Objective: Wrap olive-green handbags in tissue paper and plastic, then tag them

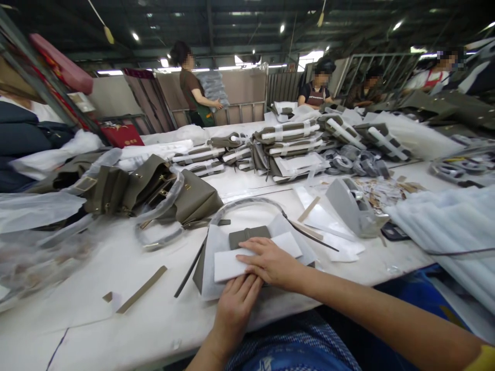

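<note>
In front of me lies an olive-grey handbag (198, 273) with white tissue sheet (211, 288) over it. A flat white foam strip (228, 265) rests across the tissue, below a small olive leather piece (249, 235). My right hand (273, 262) presses on the strip with its fingers stretched out and apart. Just below, my left hand (237, 301) touches the strip's near edge, its fingers straight and side by side, the thumb hidden. Beyond them arches a handle (247, 202) wrapped in clear film. A dark thin strap (190, 270) trails off to the left.
Olive bags (195, 198) with wrapped handles stand at the left. Stacked wrapped bags (290, 136) line the far side of the table. On the right are a phone (394, 232) and white foam sheets (452, 221). A co-worker (195, 90) stands behind; others are farther right.
</note>
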The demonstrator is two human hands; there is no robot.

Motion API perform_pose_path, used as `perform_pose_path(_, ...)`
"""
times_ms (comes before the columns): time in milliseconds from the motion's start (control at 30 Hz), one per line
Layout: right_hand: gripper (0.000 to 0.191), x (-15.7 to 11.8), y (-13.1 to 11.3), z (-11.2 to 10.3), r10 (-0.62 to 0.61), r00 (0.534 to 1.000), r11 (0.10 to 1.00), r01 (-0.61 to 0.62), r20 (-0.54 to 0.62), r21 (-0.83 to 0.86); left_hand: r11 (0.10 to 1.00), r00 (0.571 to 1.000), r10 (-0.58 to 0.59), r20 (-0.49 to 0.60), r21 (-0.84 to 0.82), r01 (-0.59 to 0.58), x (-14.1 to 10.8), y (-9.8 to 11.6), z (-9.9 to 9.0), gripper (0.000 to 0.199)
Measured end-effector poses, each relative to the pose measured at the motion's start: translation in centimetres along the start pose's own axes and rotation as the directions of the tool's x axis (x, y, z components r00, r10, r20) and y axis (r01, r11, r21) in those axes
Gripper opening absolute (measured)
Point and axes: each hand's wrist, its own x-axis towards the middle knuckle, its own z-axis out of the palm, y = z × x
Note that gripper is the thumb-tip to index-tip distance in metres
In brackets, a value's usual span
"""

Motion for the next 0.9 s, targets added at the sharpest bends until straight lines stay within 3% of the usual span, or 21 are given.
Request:
perform_pose_path(100, 0.036, 0.0, -0.5, 0.2, 0.069, 0.998, 0.997, -0.070, 0.006, 0.042, 0.999, 1.000, -0.004, 0.016, 0.044, 0.004, -0.3, 0.0, 0.1, 0.036)
perform_pose_path(300, 0.039, -0.2, -0.4, -0.1, 0.084, 0.996, 0.991, -0.088, 0.040, 0.105, 0.999, 0.999, 0.037, 0.014, 0.019, -0.037, -1.1, -0.4, 0.0, 0.035)
perform_pose_path(467, 0.038, -0.3, -0.2, 0.0, 0.056, 0.998, 0.993, -0.060, 0.037, 0.106, 0.996, 0.996, -0.086, -0.025, -0.006, 0.086, -1.4, -0.3, 0.2, 0.028)
perform_pose_path(600, 0.040, 0.1, 0.3, -1.3, -0.020, 0.993, 0.994, 0.007, 0.119, 0.108, 0.996, 0.996, -0.088, -0.015, 0.001, 0.088, -1.5, -0.3, 0.4, 0.023)
perform_pose_path(733, 0.043, 0.8, 0.9, -2.8, -0.168, 0.967, 0.986, 0.167, 0.191, 0.025, 0.999, 0.999, -0.046, -0.007, 0.005, 0.046, -2.2, -0.8, 0.7, 0.025)
perform_pose_path(900, 0.038, 1.4, 0.9, -2.0, -0.206, 0.963, 0.966, 0.229, 0.172, -0.121, 1.000, 0.999, 0.007, -0.039, 0.007, -0.007, -2.9, -1.5, 1.0, 0.031)
